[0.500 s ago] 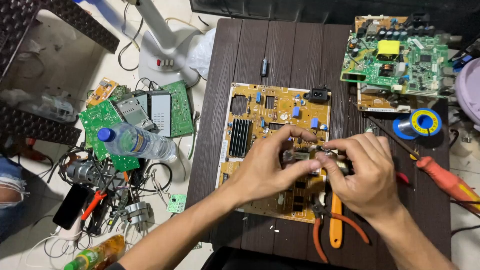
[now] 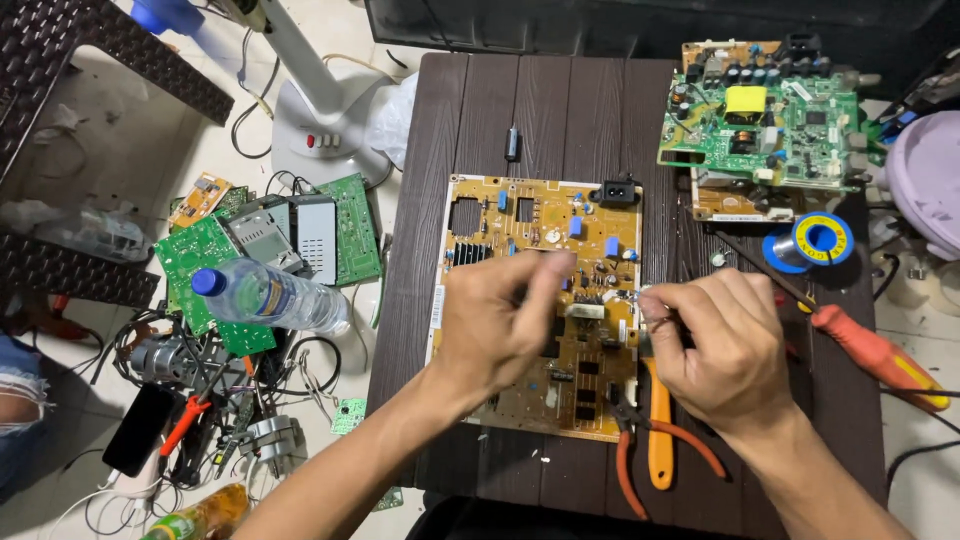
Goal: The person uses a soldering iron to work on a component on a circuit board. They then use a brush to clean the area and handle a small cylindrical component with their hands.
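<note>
A yellow circuit board (image 2: 520, 215) lies flat in the middle of a dark wooden table (image 2: 560, 110). My left hand (image 2: 500, 325) hovers over the board's lower middle, blurred, fingers curled toward its centre; whether it holds anything is not visible. At the board's right edge, my right hand (image 2: 725, 345) has thumb and fingers pinched on a small pale part (image 2: 645, 303). The two hands are apart.
Orange-handled pliers (image 2: 657, 445) lie under my right hand. A red-handled screwdriver (image 2: 870, 352), a solder spool (image 2: 815, 240) and a green circuit board (image 2: 770, 120) sit at the right. On the floor to the left are a water bottle (image 2: 270, 295), more green boards (image 2: 200, 262), cables and a white fan base (image 2: 320, 130).
Both hands were together over the board's right side. My left hand has pulled away to the left and is blurred by motion; my right hand stays in place, pinching the small part.
</note>
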